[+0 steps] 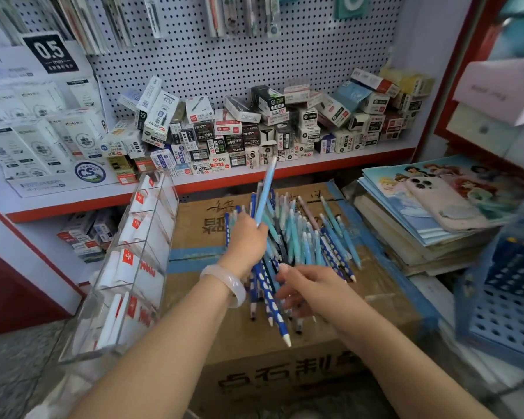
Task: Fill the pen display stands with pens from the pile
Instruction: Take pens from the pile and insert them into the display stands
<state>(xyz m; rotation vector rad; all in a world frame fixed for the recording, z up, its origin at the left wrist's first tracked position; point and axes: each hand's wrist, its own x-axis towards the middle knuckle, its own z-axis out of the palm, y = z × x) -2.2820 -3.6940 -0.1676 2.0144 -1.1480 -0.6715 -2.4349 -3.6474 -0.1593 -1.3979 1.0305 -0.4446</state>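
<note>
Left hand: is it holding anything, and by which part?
Yes: the left hand grips a light blue pen by its lower end; the rest points up.

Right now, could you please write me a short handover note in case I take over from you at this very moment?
Left hand: grips a bunch of pens, a light blue pen sticking up from it.
Right hand: fingers loosely curled over the near end of the pen pile; whether it grips any pen is unclear.
The pile lies on the cardboard box. The clear display stand sits to the left, leaning.
Done: a few white pens in its bottom compartment.
Left: most of the pile.
</note>
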